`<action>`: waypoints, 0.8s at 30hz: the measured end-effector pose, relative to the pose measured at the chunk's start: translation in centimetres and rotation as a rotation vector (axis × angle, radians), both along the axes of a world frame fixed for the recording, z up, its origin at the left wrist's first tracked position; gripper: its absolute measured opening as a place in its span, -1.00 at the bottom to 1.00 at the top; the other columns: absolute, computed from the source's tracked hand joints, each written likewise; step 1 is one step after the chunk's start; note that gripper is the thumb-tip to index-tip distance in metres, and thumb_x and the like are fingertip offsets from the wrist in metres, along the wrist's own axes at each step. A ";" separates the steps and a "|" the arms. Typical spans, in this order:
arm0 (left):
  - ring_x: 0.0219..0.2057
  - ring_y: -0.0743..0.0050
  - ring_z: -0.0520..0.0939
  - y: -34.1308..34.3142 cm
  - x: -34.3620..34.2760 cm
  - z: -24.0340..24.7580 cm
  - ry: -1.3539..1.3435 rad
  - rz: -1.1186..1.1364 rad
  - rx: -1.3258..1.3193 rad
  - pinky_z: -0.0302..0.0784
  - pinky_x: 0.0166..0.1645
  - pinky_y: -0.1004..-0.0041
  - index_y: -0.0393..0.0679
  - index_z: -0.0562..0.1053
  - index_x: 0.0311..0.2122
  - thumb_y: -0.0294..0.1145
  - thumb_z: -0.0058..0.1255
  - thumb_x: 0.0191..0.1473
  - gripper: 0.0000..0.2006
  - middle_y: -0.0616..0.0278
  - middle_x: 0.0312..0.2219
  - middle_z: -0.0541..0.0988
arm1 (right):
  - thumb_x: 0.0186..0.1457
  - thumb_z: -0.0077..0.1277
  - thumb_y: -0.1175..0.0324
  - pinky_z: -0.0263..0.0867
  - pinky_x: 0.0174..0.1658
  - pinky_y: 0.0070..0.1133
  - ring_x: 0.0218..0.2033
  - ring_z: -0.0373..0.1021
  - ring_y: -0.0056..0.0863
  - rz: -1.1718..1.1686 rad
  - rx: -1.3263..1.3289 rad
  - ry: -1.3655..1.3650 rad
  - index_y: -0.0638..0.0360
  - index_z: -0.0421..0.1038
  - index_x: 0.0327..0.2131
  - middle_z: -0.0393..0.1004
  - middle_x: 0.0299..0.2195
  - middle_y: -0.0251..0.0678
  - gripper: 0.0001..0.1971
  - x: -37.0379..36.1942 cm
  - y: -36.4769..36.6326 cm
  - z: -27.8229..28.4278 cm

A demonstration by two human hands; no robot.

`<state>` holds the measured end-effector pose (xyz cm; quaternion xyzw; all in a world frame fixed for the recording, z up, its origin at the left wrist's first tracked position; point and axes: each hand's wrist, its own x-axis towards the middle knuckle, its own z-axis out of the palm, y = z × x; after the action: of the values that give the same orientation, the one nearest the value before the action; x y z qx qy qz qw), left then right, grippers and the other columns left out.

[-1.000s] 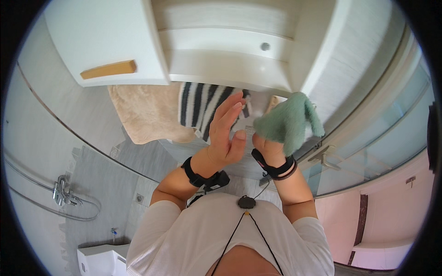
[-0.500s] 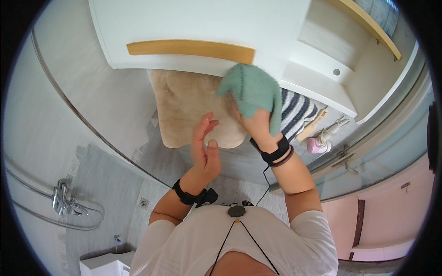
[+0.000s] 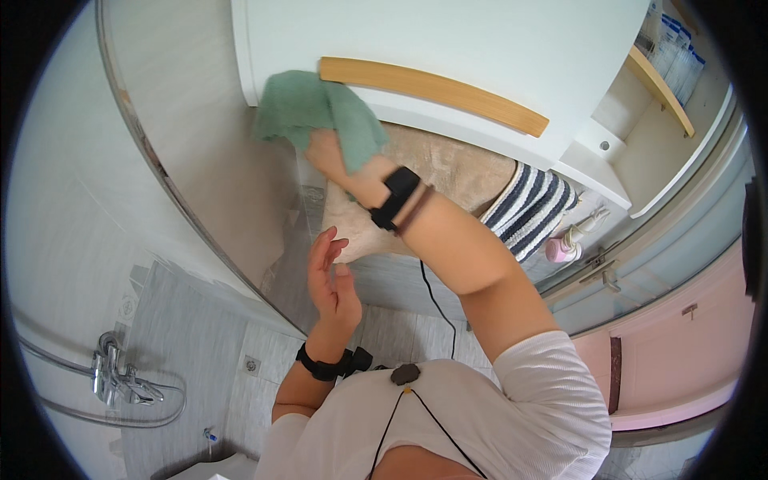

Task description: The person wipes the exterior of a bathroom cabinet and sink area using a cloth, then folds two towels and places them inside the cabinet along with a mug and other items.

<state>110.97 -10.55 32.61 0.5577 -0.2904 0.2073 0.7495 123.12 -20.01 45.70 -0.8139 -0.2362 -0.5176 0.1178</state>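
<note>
My right hand (image 3: 348, 166) grips a green cloth (image 3: 300, 104), which drapes over its fingers. The cloth lies against the lower left part of a white cabinet front (image 3: 448, 40), at the left end of its wooden strip handle (image 3: 432, 92). My right forearm crosses above a beige towel (image 3: 448, 160) that hangs below the cabinet. Lower down, my left hand (image 3: 332, 284) is raised with nothing in it, fingers extended and slightly curved, near the towel's lower left edge.
A blue-and-white striped towel (image 3: 532, 208) hangs right of the beige one, near a pink-and-white hair dryer (image 3: 564, 250). Open shelves (image 3: 640, 120) with a wooden rail are at upper right. A curved glass screen edge (image 3: 180, 196) and a shower tap (image 3: 120, 372) are on the left.
My right hand has carried the green cloth left across the cabinet, from the handle's right end to its left end. The view has shifted left. My left hand stays raised.
</note>
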 end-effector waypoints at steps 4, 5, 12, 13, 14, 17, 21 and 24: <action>-0.17 0.42 0.35 2.2 0.3 -1.1 0.019 0.016 -0.019 0.17 -0.04 0.46 -0.27 0.09 -0.03 -0.34 -0.34 0.07 -0.63 0.08 -0.07 0.23 | -0.14 -0.17 0.42 0.13 -0.10 -0.50 -0.23 0.26 -0.36 -0.379 -0.626 0.274 0.10 0.38 -0.33 0.38 -0.32 -0.31 -0.77 0.8 4.6 2.0; -0.18 0.42 0.35 2.3 0.3 -1.2 0.017 0.025 -0.017 0.17 -0.03 0.45 -0.27 0.09 -0.03 -0.36 -0.34 0.07 -0.64 0.09 -0.07 0.24 | -0.10 -0.21 0.43 0.13 -0.10 -0.50 -0.20 0.25 -0.37 -0.635 -1.094 0.444 0.11 0.36 -0.29 0.35 -0.26 -0.29 -0.75 -0.2 5.1 3.3; -0.21 0.44 0.35 1.6 1.0 -2.3 -0.007 -0.038 -0.009 0.19 -0.04 0.42 -0.25 0.08 -0.02 -0.50 -0.34 0.05 -0.66 0.10 -0.09 0.24 | -0.09 -0.27 0.43 0.16 -0.13 -0.50 -0.23 0.26 -0.33 -0.567 -0.682 -0.151 0.24 0.38 -0.39 0.37 -0.33 -0.15 -0.78 -1.9 2.5 6.6; -0.21 0.44 0.35 1.3 0.9 -2.1 -0.011 -0.050 -0.009 0.19 -0.04 0.42 -0.25 0.08 -0.02 -0.50 -0.34 0.05 -0.66 0.10 -0.09 0.24 | -0.09 -0.27 0.43 0.16 -0.13 -0.50 -0.23 0.26 -0.33 -0.580 -0.682 -0.151 0.24 0.38 -0.39 0.37 -0.33 -0.15 -0.78 -1.0 0.9 7.0; -0.21 0.44 0.35 0.9 0.9 -1.7 -0.012 -0.061 -0.005 0.20 -0.04 0.43 -0.25 0.08 -0.02 -0.52 -0.34 0.04 -0.65 0.10 -0.09 0.25 | -0.10 -0.27 0.44 0.20 -0.20 -0.49 -0.30 0.29 -0.30 -0.940 -1.003 -0.486 0.25 0.37 -0.44 0.37 -0.39 -0.15 -0.80 -0.2 -1.0 8.0; -0.24 0.44 0.37 0.4 1.1 -1.3 0.022 -0.051 -0.010 0.22 -0.08 0.44 -0.26 0.13 -0.06 -0.56 -0.29 -0.03 -0.64 0.11 -0.12 0.28 | -0.11 -0.25 0.42 0.23 -0.29 -0.47 -0.39 0.31 -0.24 -1.179 -1.099 -0.675 0.25 0.37 -0.47 0.38 -0.46 -0.15 -0.82 -1.2 -5.5 8.9; -0.28 0.42 0.40 -0.2 1.4 -1.0 0.012 -0.053 0.034 0.26 -0.14 0.47 -0.27 0.20 -0.09 -0.61 -0.23 -0.11 -0.63 0.11 -0.16 0.31 | -0.11 -0.19 0.35 0.25 -0.36 -0.41 -0.46 0.31 -0.16 -0.715 -0.287 -0.087 0.21 0.37 -0.44 0.39 -0.51 -0.13 -0.81 -9.8 -11.3 12.3; -0.24 0.47 0.38 0.0 2.1 -1.8 0.013 -0.073 0.094 0.22 -0.08 0.47 -0.23 0.12 -0.04 -0.60 -0.29 -0.02 -0.63 0.13 -0.11 0.27 | -0.14 -0.12 0.36 0.23 -0.27 -0.40 -0.32 0.29 -0.15 -0.708 -0.267 -0.037 0.14 0.33 -0.25 0.35 -0.30 -0.14 -0.71 -13.8 -12.7 11.0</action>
<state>113.05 -10.53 30.86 0.5826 -0.3151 0.1623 0.7314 109.28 -32.68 56.69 -0.8440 -0.0079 -0.5053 -0.1799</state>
